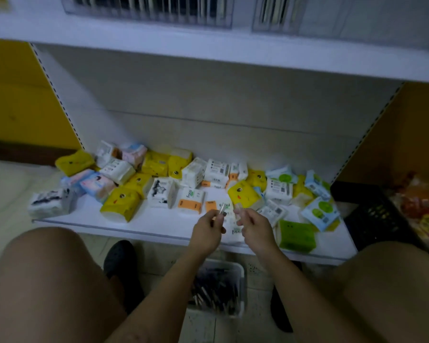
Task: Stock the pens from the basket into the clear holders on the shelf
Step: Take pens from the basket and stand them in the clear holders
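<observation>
Person crouches w/ knees apart, so the basket [240,269] sits on the floor at 6 o'clock betw. the legs, in easy reach. Dark pens [213,290] lie heaped in it. Both hands are up over the front edge of the lower shelf [159,225]. L hand [206,232] has fingers [214,217] curled, pinching a small pale pen [222,211] low on its body, free end toward 12. R hand [254,227] is just beside it at 3, fingers narrow & curled on a pale item [238,207], too blurred to name: maybe a cap or 2nd pen. Prob. checking or sorting before stocking. The clear holders [146,13] stand far off at 12 on the upper shelf [208,49], dark upright strips inside, so a long reach up comes next. Tissue packs [119,203] clutter the lower shelf; a black crate [372,214] sits at 3
</observation>
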`<move>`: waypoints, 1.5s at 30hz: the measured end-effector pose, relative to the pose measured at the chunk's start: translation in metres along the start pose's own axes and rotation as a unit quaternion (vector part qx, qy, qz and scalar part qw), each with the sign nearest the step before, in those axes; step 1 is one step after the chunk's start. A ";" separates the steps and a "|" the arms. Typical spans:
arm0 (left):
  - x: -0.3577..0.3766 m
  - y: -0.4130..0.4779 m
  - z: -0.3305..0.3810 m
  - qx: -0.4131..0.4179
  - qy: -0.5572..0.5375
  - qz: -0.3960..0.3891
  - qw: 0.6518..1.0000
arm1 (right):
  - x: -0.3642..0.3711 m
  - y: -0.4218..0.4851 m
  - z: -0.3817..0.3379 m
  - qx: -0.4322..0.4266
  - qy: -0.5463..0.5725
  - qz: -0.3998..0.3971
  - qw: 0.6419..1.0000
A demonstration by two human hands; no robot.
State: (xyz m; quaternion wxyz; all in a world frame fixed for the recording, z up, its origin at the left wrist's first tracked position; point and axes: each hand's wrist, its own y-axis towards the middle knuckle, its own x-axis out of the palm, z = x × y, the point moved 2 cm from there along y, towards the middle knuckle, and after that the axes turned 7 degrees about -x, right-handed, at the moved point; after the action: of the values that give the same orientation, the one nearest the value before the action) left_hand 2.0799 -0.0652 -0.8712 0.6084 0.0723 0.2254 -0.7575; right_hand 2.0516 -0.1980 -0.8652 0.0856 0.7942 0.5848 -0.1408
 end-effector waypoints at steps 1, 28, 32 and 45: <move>-0.003 0.001 0.010 0.009 -0.008 0.005 1.000 | -0.003 0.000 -0.008 -0.001 0.020 0.011 1.000; -0.088 -0.081 0.281 0.312 -0.074 0.014 0.947 | -0.143 -0.017 -0.252 -0.346 0.037 0.089 0.933; -0.096 -0.088 0.317 0.343 -0.062 0.039 0.937 | -0.164 -0.016 -0.288 -0.358 0.046 0.109 0.926; -0.123 -0.054 0.429 0.442 0.002 0.147 0.885 | -0.197 0.040 -0.372 -0.425 0.090 0.113 0.894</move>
State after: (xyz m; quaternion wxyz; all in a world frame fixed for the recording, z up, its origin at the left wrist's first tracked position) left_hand 2.1292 -0.1314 -0.4295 0.6173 0.3678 -0.1443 -0.6803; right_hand 2.0813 -0.2767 -0.4509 0.3773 0.7522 0.5003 0.2037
